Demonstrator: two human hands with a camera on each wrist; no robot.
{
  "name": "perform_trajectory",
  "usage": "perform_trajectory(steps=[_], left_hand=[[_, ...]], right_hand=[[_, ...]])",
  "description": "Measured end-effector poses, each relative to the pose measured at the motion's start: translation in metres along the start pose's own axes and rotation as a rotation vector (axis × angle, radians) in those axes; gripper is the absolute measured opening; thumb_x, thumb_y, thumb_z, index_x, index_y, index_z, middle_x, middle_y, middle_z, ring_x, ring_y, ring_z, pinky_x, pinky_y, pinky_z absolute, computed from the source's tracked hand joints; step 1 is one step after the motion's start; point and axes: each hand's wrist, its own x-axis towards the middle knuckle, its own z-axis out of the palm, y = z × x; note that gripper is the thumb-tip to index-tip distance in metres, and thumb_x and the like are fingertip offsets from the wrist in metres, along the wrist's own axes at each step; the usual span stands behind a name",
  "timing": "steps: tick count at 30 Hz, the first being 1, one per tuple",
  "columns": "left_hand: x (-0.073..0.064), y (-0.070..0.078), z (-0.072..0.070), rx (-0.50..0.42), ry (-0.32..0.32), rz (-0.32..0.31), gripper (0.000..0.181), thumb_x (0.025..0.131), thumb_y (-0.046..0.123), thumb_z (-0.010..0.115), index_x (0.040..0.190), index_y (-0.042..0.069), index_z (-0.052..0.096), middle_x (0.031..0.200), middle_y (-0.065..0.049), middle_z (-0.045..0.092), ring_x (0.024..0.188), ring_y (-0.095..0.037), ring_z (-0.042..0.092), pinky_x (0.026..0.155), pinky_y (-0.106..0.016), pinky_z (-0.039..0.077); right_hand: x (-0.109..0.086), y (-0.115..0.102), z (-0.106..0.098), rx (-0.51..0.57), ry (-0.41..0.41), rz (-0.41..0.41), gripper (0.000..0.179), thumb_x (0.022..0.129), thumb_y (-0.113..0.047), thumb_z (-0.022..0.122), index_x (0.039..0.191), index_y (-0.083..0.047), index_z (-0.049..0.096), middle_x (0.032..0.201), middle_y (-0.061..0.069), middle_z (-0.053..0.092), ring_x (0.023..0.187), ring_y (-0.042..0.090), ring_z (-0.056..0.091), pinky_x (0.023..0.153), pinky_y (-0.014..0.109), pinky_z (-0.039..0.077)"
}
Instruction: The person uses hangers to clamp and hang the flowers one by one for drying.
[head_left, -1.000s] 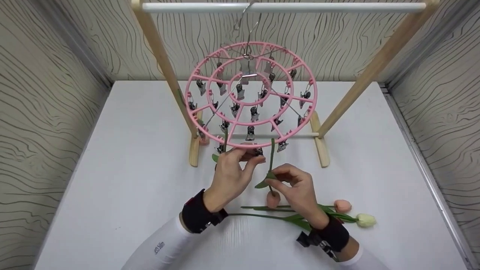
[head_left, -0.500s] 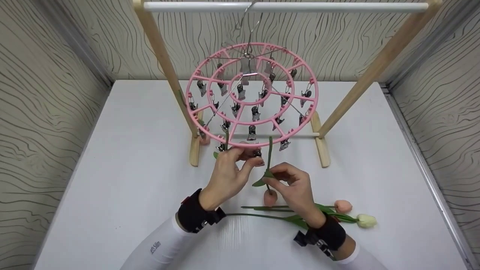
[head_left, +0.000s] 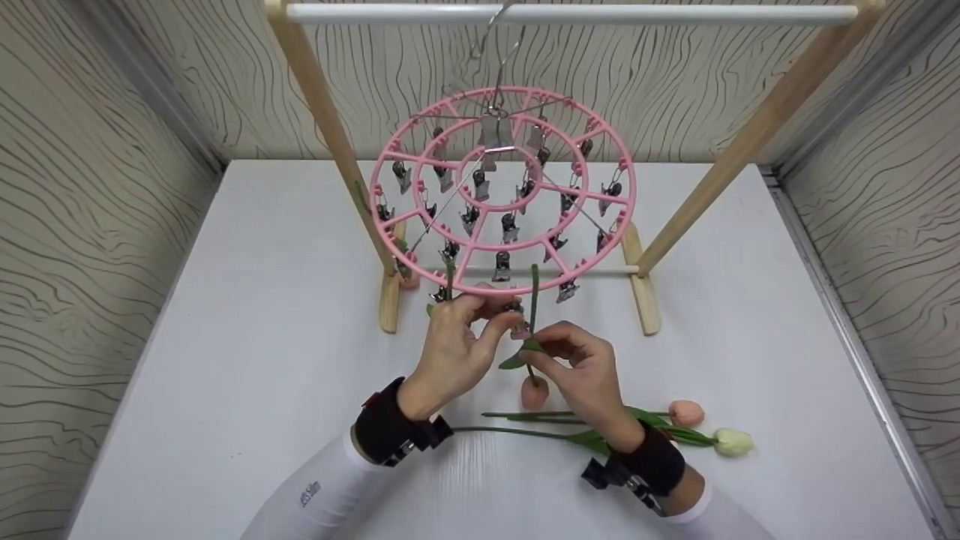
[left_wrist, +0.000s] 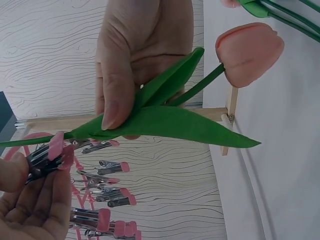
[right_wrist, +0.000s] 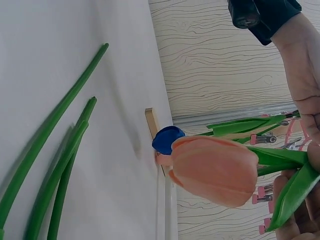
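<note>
Since the earlier frames, the right hand (head_left: 585,375) has shifted slightly left and up, bringing the pink tulip (head_left: 535,392) it holds closer to the left hand (head_left: 454,349), which has barely moved. From the left, a wooden stand (head_left: 322,112) rises from the white table (head_left: 247,337), a small pink bloom (head_left: 409,280) showing by its left foot. Just right of that post hangs the round pink rack (head_left: 499,208), hooked over the stand's white bar (head_left: 637,14) and set with metal clips. Close to the left hand a green stem (head_left: 450,279) reaches up to the rack's rim; a blue flower (right_wrist: 167,140) appears beyond the tulip in the right wrist view. Thumb and fingers of the left hand pinch one clip (left_wrist: 45,159) below the near rim. Its pink tips are at the tulip's stem; whether they grip it cannot be told. Next comes the tulip, bloom down and stem up, pinched at its leaves between the right hand's thumb and curled fingers. Farther right, loose flowers lie on the table, partly under the right forearm, with a pink bloom (head_left: 685,412) and a cream one (head_left: 732,442).
</note>
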Motion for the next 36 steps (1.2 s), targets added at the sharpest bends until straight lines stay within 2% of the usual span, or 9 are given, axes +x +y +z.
perform_trajectory(steps=[10, 18, 27, 36], left_hand=[[0.0, 0.002, -0.001, -0.03, 0.002, -0.012, 0.014, 0.087, 0.018, 0.061, 0.095, 0.007, 0.065, 0.085, -0.001, 0.067, 0.079, -0.008, 0.064, 0.07, -0.024, 0.052], [0.0, 0.0, -0.002, -0.026, 0.0, -0.029, 0.016, 0.088, 0.02, 0.061, 0.098, 0.009, 0.065, 0.087, 0.0, 0.068, 0.08, -0.008, 0.065, 0.071, -0.024, 0.052], [0.0, -0.002, -0.004, -0.012, -0.005, 0.002, 0.017, 0.089, 0.018, 0.059, 0.101, 0.007, 0.064, 0.085, -0.001, 0.067, 0.079, -0.008, 0.064, 0.074, -0.023, 0.052], [-0.002, -0.011, -0.007, 0.026, -0.004, 0.027, 0.016, 0.09, 0.016, 0.057, 0.102, 0.006, 0.062, 0.087, 0.0, 0.066, 0.08, -0.007, 0.063, 0.073, -0.022, 0.051]], right_hand=[[0.006, -0.002, 0.006, -0.003, -0.019, -0.031, 0.021, 0.077, 0.012, 0.065, 0.094, 0.001, 0.063, 0.087, 0.018, 0.064, 0.077, 0.027, 0.063, 0.068, 0.033, 0.053], [0.008, -0.004, 0.008, -0.002, -0.03, -0.047, 0.02, 0.076, 0.013, 0.065, 0.094, 0.006, 0.062, 0.088, 0.018, 0.064, 0.076, 0.028, 0.063, 0.067, 0.034, 0.053], [0.01, -0.003, 0.007, -0.009, -0.034, -0.028, 0.02, 0.078, 0.011, 0.065, 0.097, 0.006, 0.062, 0.091, 0.016, 0.064, 0.078, 0.027, 0.063, 0.069, 0.033, 0.053], [0.009, -0.001, 0.002, -0.051, -0.077, 0.01, 0.023, 0.078, 0.008, 0.065, 0.101, 0.005, 0.061, 0.094, 0.018, 0.062, 0.084, 0.03, 0.063, 0.073, 0.036, 0.053]])
